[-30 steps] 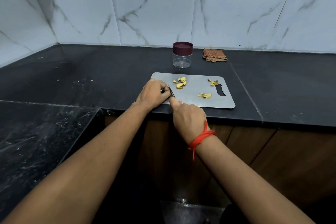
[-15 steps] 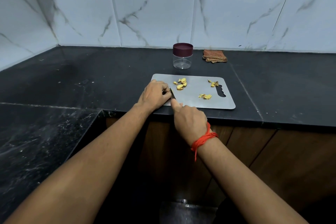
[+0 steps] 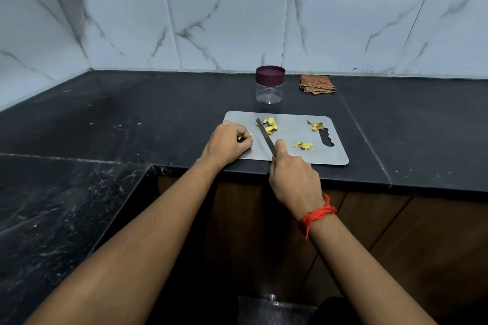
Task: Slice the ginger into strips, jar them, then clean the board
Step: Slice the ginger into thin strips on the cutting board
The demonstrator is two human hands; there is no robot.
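Note:
A steel cutting board [image 3: 295,155] lies at the counter's front edge. My left hand [image 3: 227,141] rests on its left part and pinches a small ginger piece [image 3: 250,136] under curled fingers. My right hand [image 3: 294,179] grips a knife [image 3: 264,136], its blade angled up-left across the board, a little right of that piece. Cut ginger lies in three small heaps: beside the blade tip [image 3: 270,125], mid-board [image 3: 303,144] and near the handle slot [image 3: 315,126]. The clear jar [image 3: 270,84] with a maroon lid stands shut behind the board.
A folded brown checked cloth [image 3: 317,84] lies by the wall, right of the jar. The black counter [image 3: 158,119] runs left into a corner and continues as a lower slab at the left. Tiled walls stand behind. A metal bin top [image 3: 272,309] shows below the counter.
My right hand has drawn the knife away to the right of my left hand, so the whole blade now shows. My left hand keeps hold of the ginger piece.

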